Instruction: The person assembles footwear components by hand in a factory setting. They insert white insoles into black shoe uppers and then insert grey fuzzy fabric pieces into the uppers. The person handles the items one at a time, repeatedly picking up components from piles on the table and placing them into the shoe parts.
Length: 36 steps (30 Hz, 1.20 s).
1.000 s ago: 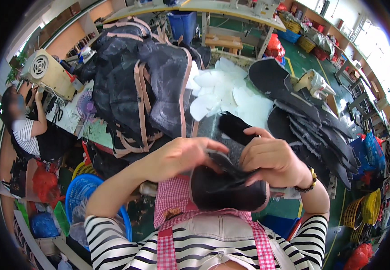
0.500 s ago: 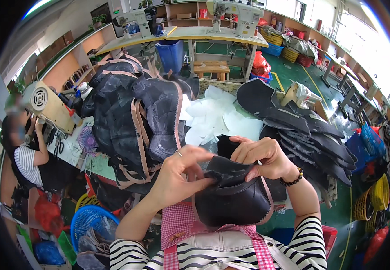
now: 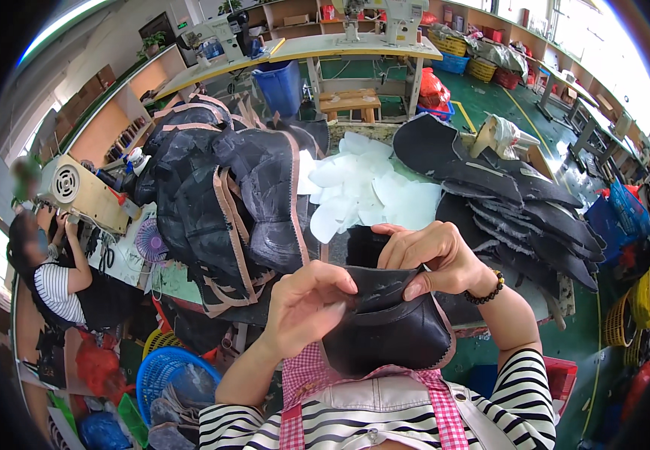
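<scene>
A black leather boot upper with a tan zigzag-cut edge hangs in front of my apron, its top edge raised. At the top right of this edge, my right hand pinches it between thumb and bent fingers. My left hand is curled at the top left corner, index fingertip against the leather; its thumb is smeared by motion. Beyond my hands lie white shaped pieces in a loose spread. Many black uppers with tan edges are heaped to their left. On the right, black fuzzy-edged pieces are stacked.
A blue basket stands low at my left. Farther left, a person sits at a sewing machine, near a purple fan. At the back are a long table and a blue bin. Yellow baskets stand right.
My left hand has shifted slightly down, its thumb drawn back from the upper's corner. The upper's top edge now looks smoother and flatter. My right hand keeps its pinch.
</scene>
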### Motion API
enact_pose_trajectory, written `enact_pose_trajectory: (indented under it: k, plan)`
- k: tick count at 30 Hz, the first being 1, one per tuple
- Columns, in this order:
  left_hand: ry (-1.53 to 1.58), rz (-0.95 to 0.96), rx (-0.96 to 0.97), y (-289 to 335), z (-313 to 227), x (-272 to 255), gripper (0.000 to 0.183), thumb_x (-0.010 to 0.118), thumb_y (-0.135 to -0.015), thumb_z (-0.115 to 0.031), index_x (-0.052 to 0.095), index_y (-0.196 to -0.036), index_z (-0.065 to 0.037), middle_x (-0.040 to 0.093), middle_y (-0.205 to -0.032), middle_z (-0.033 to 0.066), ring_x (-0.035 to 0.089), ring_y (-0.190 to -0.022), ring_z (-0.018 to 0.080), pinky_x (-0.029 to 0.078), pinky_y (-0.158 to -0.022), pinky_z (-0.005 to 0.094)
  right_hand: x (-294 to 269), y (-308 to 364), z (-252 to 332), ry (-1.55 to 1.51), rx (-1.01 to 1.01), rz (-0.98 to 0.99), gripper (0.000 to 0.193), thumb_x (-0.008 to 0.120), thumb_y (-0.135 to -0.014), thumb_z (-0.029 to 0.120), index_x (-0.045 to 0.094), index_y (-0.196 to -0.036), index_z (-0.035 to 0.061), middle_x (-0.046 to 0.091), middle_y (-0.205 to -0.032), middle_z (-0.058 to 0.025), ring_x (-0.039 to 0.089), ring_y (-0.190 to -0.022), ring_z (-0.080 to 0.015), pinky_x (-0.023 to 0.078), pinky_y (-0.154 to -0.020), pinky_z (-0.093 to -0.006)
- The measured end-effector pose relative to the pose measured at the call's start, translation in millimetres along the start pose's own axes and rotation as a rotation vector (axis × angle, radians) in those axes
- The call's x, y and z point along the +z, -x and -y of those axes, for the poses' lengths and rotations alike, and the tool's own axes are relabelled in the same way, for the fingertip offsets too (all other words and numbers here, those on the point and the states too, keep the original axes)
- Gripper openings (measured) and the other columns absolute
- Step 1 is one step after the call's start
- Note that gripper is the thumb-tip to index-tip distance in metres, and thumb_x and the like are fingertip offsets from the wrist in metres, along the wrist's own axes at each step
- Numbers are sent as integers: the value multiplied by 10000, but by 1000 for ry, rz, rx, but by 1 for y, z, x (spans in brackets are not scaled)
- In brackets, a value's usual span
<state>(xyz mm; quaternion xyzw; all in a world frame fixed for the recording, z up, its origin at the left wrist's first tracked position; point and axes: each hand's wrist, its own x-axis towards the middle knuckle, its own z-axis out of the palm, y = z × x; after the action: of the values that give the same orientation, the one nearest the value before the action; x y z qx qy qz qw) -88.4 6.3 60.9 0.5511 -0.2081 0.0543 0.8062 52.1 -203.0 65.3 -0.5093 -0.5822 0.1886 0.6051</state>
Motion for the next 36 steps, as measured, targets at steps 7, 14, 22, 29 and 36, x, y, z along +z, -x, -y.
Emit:
enact_pose_trajectory:
  k: [7,14,22,29,36]
  plan:
    - [-451,-205,222,7,9,15,254,770,-736,86,581,-888,9,629,-829,67,587,-740,101,473,-678,228,5,-1,0,-19,-4,4,191,819,-722,160,701,-779,21,697,-880,-72,659,-914,-216,274,-1100,-504]
    - [-367,-250,166,9,8,24,271,740,-781,77,494,-833,-26,616,-780,78,554,-694,92,453,-651,229,5,-2,13,-38,-44,84,185,805,-739,128,676,-779,2,685,-862,-87,655,-891,-225,287,-1088,-507]
    - [-257,-247,272,13,7,31,227,710,-789,121,518,-836,8,643,-762,117,612,-702,104,483,-638,243,33,-1,37,159,96,-116,206,814,-745,143,649,-728,21,605,-659,-52,555,-569,-153,381,-506,-284]
    - [92,-256,-46,10,-5,39,419,672,-847,78,446,-1195,15,667,-943,126,638,-878,123,500,-771,253,34,3,32,257,-37,-130,340,796,-762,144,524,-583,46,471,-502,-50,445,-403,-169,278,-408,-322]
    - [-126,-194,-80,12,-5,26,185,596,-939,-20,617,-1107,55,679,-1012,98,616,-908,94,492,-819,235,42,-17,42,479,-81,-1,415,715,-810,124,403,-543,61,361,-493,-81,403,-410,-288,276,-400,-369]
